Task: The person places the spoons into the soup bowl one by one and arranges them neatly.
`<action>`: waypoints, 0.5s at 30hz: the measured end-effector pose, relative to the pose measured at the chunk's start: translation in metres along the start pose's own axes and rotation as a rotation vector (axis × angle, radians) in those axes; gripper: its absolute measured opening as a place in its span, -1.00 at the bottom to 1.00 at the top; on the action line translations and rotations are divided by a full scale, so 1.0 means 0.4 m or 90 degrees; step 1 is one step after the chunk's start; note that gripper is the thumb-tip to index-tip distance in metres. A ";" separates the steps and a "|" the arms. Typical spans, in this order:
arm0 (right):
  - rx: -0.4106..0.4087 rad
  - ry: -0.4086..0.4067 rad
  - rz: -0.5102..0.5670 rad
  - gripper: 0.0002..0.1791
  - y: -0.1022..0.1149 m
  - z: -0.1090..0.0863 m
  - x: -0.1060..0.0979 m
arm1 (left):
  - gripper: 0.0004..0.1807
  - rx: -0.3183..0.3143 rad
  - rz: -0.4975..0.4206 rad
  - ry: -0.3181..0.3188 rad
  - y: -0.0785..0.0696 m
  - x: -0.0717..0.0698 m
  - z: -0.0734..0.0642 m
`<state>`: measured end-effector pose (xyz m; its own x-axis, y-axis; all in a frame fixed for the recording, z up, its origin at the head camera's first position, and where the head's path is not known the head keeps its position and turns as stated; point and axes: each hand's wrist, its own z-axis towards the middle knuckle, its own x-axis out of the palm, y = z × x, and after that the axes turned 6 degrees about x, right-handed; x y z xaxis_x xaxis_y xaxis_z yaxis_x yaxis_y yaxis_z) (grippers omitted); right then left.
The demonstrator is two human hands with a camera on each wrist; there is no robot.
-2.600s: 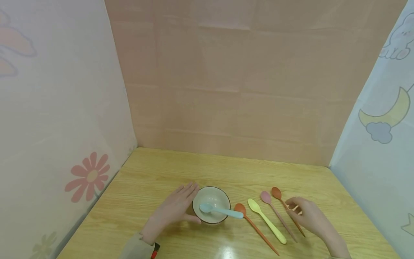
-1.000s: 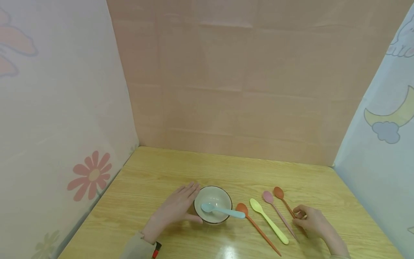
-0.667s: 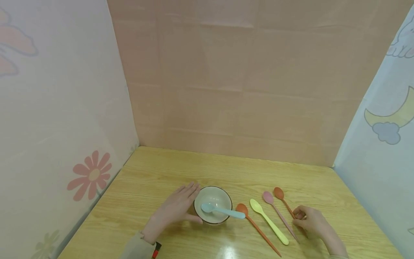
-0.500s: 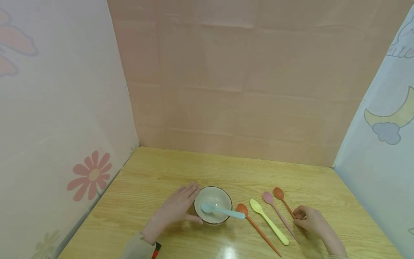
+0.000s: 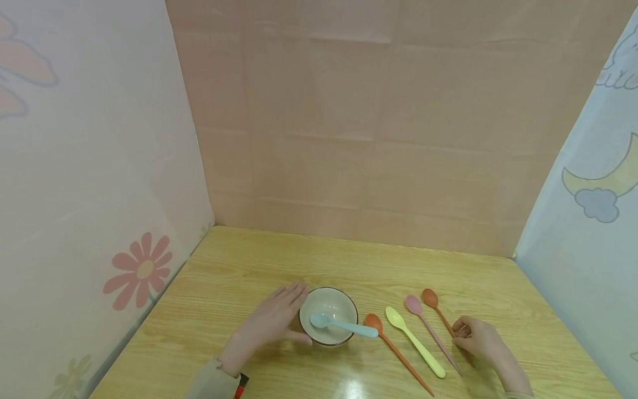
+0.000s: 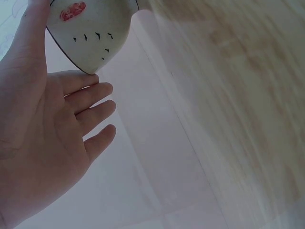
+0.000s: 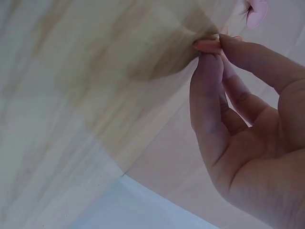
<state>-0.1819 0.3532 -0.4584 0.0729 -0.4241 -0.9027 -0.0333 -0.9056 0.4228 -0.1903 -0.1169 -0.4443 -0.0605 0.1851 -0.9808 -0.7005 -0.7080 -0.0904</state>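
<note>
A small white bowl (image 5: 326, 299) with a dark rim stands on the table, and a light blue spoon (image 5: 349, 328) lies across it, its handle over the right rim. My left hand (image 5: 271, 318) touches the bowl's left side with fingers straight and thumb toward the front; the left wrist view shows a fingertip at the bowl's rim (image 6: 78, 67). At the right, my right hand (image 5: 480, 341) pinches the handle end of a dark orange spoon (image 5: 430, 298) between thumb and index finger. That handle tip (image 7: 208, 46) shows in the right wrist view; the spoon lies on the table.
Between bowl and right hand lie an orange spoon (image 5: 399, 354), a yellow spoon (image 5: 416, 343) and a pink spoon (image 5: 432, 334), side by side. A dark and red object (image 5: 241, 386) shows by the left sleeve. Fabric walls (image 5: 319, 138) enclose the wooden table (image 5: 259, 260).
My right hand has moved down along the dark orange spoon's handle to its end and now pinches it. The head view has shifted slightly. My left hand stays at the bowl.
</note>
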 end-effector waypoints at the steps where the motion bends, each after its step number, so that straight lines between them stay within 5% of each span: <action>1: -0.001 0.000 0.000 -0.79 0.001 0.000 -0.001 | 0.19 0.000 0.000 0.000 0.000 0.000 0.000; 15: 0.054 0.041 0.003 -0.77 0.005 -0.004 -0.008 | 0.19 -0.004 0.002 0.005 -0.002 -0.001 0.002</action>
<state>-0.1804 0.3528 -0.4547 0.1369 -0.4302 -0.8923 -0.1186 -0.9014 0.4164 -0.1903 -0.1161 -0.4435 -0.0574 0.1769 -0.9825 -0.6955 -0.7131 -0.0878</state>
